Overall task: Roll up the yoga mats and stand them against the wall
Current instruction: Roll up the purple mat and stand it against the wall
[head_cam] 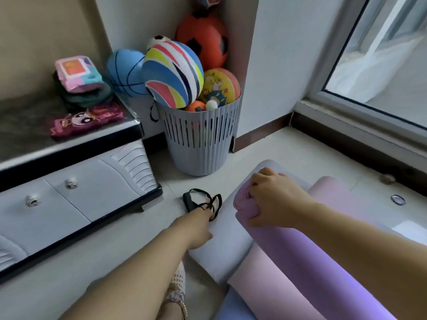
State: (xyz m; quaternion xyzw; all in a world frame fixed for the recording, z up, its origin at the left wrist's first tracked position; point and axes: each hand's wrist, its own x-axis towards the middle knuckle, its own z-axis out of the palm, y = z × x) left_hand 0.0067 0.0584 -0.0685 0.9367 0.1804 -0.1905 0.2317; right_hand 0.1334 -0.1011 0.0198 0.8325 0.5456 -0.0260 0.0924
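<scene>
A rolled purple yoga mat (300, 262) lies on the floor at the lower right, on top of a pink mat (265, 285) and a pale grey mat (226, 241). My right hand (275, 199) grips the far end of the purple roll, fingers curled over its spiral edge. A black elastic strap (198, 199) lies on the floor tiles just left of the mats. My left hand (196, 225) reaches out to it, and its fingertips are hooked into the strap's loops. A blue mat edge (231, 310) shows at the bottom.
A grey slatted basket (201, 144) full of balls stands in the corner against the white wall (272, 65). A low white drawer cabinet (80, 199) fills the left side. The window sill (358, 135) runs along the right, with a small ring (398, 199) on the floor.
</scene>
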